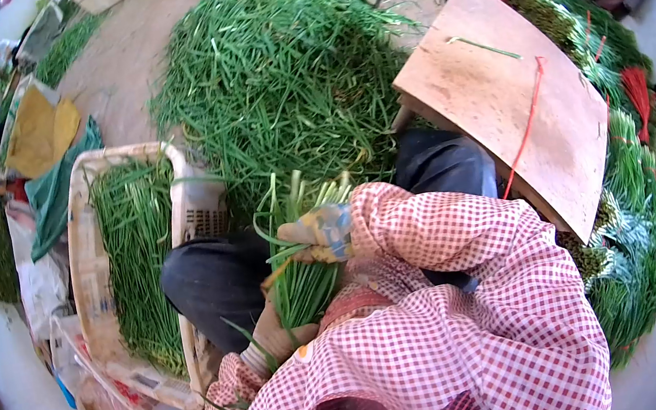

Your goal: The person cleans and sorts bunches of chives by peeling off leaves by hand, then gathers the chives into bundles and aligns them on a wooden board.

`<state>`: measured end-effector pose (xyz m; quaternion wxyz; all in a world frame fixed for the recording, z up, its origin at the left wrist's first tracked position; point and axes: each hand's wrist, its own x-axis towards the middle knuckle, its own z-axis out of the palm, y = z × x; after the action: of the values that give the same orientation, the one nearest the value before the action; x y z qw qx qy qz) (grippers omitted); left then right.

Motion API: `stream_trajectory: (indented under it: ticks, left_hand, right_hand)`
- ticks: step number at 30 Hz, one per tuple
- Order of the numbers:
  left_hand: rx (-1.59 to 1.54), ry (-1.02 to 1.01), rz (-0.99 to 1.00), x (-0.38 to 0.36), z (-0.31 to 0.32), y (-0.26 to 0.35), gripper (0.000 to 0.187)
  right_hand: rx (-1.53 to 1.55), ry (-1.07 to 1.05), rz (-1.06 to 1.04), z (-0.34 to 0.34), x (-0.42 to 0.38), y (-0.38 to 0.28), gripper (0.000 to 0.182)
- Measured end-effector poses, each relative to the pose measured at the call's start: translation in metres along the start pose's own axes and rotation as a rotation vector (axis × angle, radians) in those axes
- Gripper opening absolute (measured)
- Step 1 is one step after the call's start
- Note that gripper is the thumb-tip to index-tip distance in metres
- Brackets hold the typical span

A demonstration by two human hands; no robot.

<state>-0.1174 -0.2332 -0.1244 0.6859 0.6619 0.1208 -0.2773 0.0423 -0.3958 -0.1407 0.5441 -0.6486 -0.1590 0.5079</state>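
Chives [307,289] are being held in a bunch to the right of the crate [83,258], their length running roughly alongside it. Nearer the crate, the lower part is being gripped by the left hand [276,336]; farther from it, the upper part is being clasped by the right hand [317,234], fingers closed across the stems.

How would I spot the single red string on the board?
Find the big heap of green leaves, then the pale board right of it. The string crosses that board to its left edge: one thin red strand, unlike the green stalk beside it or the thick red bunch beyond the board.
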Motion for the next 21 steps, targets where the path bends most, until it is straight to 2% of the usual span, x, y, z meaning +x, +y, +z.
stream_trajectory:
  ticks: [1, 2, 4, 5, 6, 7, 8, 10, 11, 13, 14, 15, 16, 17, 18, 19, 21]
  left_hand:
    - [-0.005, 0.011, -0.024, -0.003, 0.001, 0.006, 0.098]
    - [-0.008, 0.073, -0.054, -0.007, -0.002, 0.002, 0.098]
    - [0.0, 0.072, 0.002, -0.009, -0.009, -0.002, 0.093]
    - [-0.005, 0.078, 0.053, -0.009, -0.013, -0.003, 0.087]
    - [-0.13, 0.095, 0.021, -0.013, -0.015, -0.004, 0.081]
    - [-0.126, 0.091, 0.028, -0.015, -0.024, -0.009, 0.081]
    - [-0.01, -0.025, 0.158, -0.016, -0.035, -0.015, 0.078]
    - [-0.299, -0.003, -0.074, -0.018, -0.025, 0.004, 0.075]
    - [-0.298, 0.0, -0.071, -0.016, -0.025, 0.001, 0.075]
    - [-0.461, -0.029, -0.055, -0.018, -0.031, -0.014, 0.083]
    - [-0.437, -0.043, -0.084, -0.018, -0.036, -0.019, 0.088]
    - [-0.44, -0.048, -0.102, -0.02, -0.037, -0.021, 0.088]
    - [-0.449, -0.048, -0.114, -0.022, -0.037, -0.021, 0.088]
    - [-0.465, -0.048, -0.129, -0.024, -0.038, -0.021, 0.088]
    - [-0.482, -0.046, -0.145, -0.026, -0.039, -0.02, 0.088]
    - [-0.491, -0.042, -0.158, -0.029, -0.04, -0.019, 0.088]
    - [-0.514, -0.046, -0.18, -0.031, -0.041, -0.016, 0.088]
  right_hand:
    - [-0.4, -0.008, -0.443, -0.006, 0.01, 0.034, 0.031]
    - [0.305, -0.231, -0.53, -0.011, 0.022, 0.029, 0.028]
    - [0.263, 0.146, -0.351, -0.048, 0.004, 0.012, 0.024]
    - [0.276, 0.347, -0.325, -0.073, -0.009, -0.005, 0.022]
    - [0.287, 0.558, -0.346, -0.106, -0.021, -0.017, 0.021]
    - [0.282, 0.769, -0.382, -0.144, -0.033, -0.028, 0.019]
    - [0.261, 0.973, -0.419, -0.184, -0.047, -0.036, 0.018]
    - [0.136, 1.335, -0.461, -0.26, -0.08, -0.039, 0.015]
    - [0.024, 1.466, -0.444, -0.295, -0.095, -0.032, 0.014]
    - [-0.423, 1.63, -0.279, -0.364, -0.117, 0.019, 0.019]
    - [-0.635, 1.72, -0.179, -0.397, -0.128, 0.043, 0.022]
    - [-0.967, 1.711, 0.124, -0.405, -0.136, 0.057, 0.034]
    - [-0.942, 1.571, 0.303, -0.414, -0.137, 0.068, 0.049]
    - [-0.979, 1.505, 0.429, -0.42, -0.128, 0.082, 0.054]
    - [-0.84, 1.58, 0.352, -0.413, -0.105, 0.094, 0.052]
    - [-0.826, 1.529, 0.351, -0.401, -0.084, 0.091, 0.052]
    - [-1.258, 1.36, -0.096, -0.362, -0.055, 0.058, 0.036]
